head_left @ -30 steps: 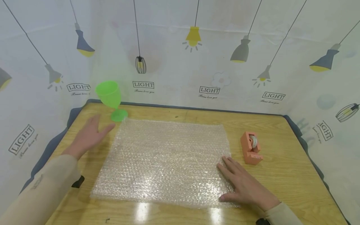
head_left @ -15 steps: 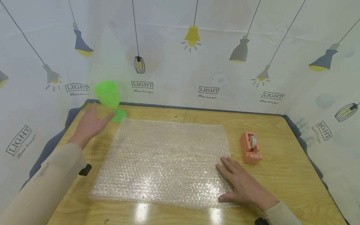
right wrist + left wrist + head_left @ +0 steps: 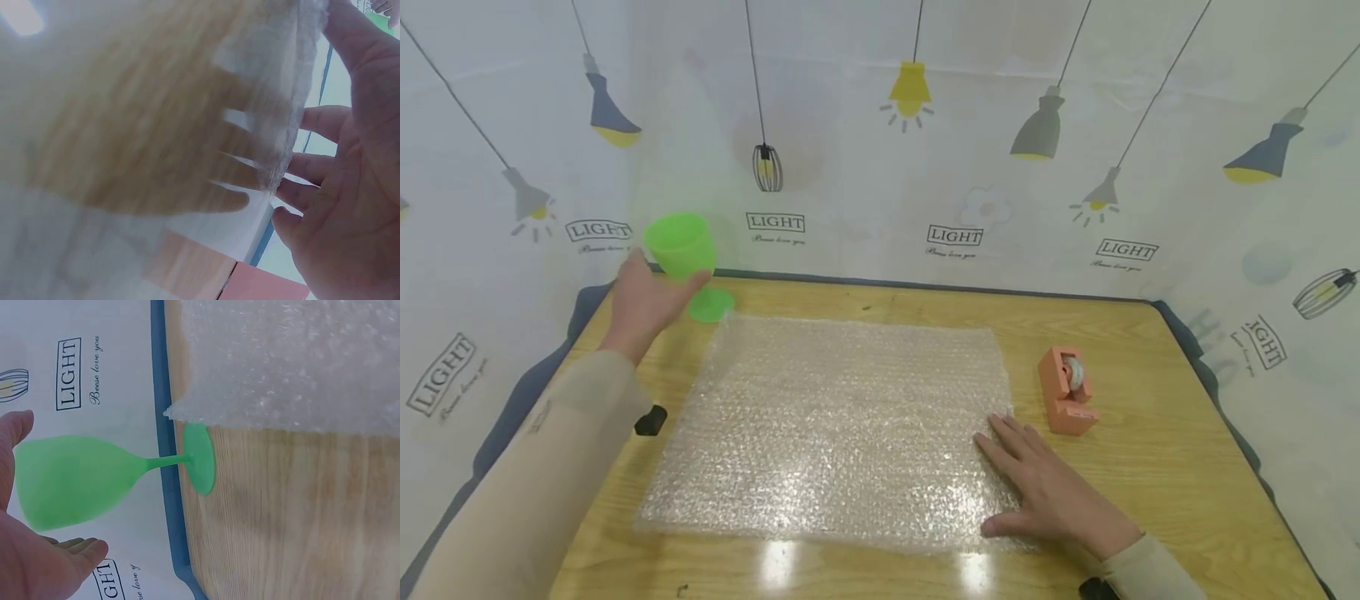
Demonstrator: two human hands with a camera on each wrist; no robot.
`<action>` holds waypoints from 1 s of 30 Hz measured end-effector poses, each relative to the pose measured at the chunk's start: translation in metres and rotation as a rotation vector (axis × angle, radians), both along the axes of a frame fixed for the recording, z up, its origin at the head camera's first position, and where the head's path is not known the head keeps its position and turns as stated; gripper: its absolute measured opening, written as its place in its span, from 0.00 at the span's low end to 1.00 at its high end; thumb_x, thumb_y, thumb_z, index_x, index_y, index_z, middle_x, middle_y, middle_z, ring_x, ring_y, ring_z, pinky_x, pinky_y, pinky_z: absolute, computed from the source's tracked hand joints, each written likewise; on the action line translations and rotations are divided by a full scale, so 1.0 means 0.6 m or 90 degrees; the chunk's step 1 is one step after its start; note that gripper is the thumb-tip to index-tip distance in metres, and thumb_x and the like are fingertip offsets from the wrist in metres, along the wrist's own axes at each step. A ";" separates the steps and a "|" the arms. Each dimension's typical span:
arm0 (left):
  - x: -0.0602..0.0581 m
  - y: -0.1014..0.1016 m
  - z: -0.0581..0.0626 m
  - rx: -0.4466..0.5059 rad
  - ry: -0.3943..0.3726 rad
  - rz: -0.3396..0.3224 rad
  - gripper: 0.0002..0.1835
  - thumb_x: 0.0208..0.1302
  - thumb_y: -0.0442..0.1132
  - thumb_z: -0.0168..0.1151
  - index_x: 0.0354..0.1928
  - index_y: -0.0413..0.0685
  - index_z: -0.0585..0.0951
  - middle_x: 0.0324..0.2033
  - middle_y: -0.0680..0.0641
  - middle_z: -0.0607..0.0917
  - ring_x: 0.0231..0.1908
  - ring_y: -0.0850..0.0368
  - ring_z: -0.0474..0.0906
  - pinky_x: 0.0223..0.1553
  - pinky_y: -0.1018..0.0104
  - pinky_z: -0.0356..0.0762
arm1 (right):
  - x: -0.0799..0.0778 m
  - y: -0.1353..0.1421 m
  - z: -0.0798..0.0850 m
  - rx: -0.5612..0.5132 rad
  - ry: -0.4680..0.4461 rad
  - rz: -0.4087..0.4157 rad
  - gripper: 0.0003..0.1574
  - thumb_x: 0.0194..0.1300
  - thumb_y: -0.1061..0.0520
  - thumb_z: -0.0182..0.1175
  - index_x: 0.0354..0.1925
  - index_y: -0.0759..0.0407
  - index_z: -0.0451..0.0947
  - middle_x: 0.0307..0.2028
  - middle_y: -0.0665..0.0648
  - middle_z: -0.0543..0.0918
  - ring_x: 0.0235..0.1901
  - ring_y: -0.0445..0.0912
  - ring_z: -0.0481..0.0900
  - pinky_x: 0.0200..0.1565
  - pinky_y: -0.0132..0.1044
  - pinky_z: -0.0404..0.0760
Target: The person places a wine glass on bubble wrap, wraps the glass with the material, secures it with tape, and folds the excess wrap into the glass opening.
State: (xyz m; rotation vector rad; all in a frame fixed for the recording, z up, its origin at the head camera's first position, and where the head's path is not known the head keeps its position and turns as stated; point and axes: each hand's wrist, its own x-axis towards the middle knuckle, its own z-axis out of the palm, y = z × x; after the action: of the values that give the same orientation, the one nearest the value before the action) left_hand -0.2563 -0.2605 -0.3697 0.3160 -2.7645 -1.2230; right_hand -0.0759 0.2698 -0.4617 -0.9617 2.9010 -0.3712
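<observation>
A green plastic goblet [image 3: 681, 242] stands upright at the far left of the table. My left hand [image 3: 647, 293] is at its bowl, thumb on one side and fingers on the other. In the left wrist view the goblet's bowl [image 3: 78, 481] sits between the spread thumb and fingers, and whether they touch it I cannot tell. A sheet of bubble wrap [image 3: 850, 425] lies flat across the middle. My right hand [image 3: 1048, 492] rests with fingers extended on its right edge; the right wrist view shows the fingertips at the wrap's edge [image 3: 294, 119].
An orange tape dispenser [image 3: 1067, 392] with a roll of tape stands right of the wrap. Behind the wooden table [image 3: 1150, 467] hangs a white cloth [image 3: 850, 150] printed with lamps. The goblet's foot is close to the wrap's far left corner.
My left hand has moved forward and up, from beside the goblet's foot to its bowl. The right hand stays on the wrap's edge. The goblet stands where it was.
</observation>
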 end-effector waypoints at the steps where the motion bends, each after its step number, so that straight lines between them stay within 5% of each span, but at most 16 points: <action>1: -0.003 0.001 0.001 0.007 0.005 0.007 0.60 0.63 0.67 0.65 0.80 0.36 0.47 0.74 0.29 0.61 0.73 0.30 0.59 0.73 0.32 0.59 | 0.000 0.000 0.000 -0.002 -0.004 -0.001 0.71 0.52 0.17 0.61 0.77 0.62 0.62 0.78 0.72 0.57 0.75 0.70 0.56 0.72 0.67 0.61; 20: -0.035 0.012 -0.001 0.055 0.007 0.091 0.57 0.64 0.60 0.68 0.80 0.40 0.46 0.74 0.33 0.62 0.71 0.36 0.62 0.73 0.39 0.64 | -0.002 0.004 -0.002 -0.002 -0.041 -0.017 0.73 0.52 0.17 0.62 0.79 0.60 0.59 0.80 0.69 0.52 0.78 0.68 0.51 0.72 0.65 0.63; 30: -0.038 0.016 -0.005 0.064 0.010 0.093 0.55 0.66 0.58 0.67 0.79 0.42 0.45 0.74 0.33 0.62 0.72 0.36 0.63 0.72 0.40 0.65 | 0.001 0.004 0.001 -0.009 -0.044 -0.015 0.71 0.53 0.19 0.63 0.79 0.60 0.59 0.79 0.70 0.53 0.77 0.69 0.52 0.71 0.65 0.66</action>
State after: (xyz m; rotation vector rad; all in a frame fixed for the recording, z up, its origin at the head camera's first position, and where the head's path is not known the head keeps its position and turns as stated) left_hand -0.2793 -0.2511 -0.3728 0.5053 -2.6179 -1.3228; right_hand -0.0751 0.2722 -0.4614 -0.8997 2.8532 -0.4192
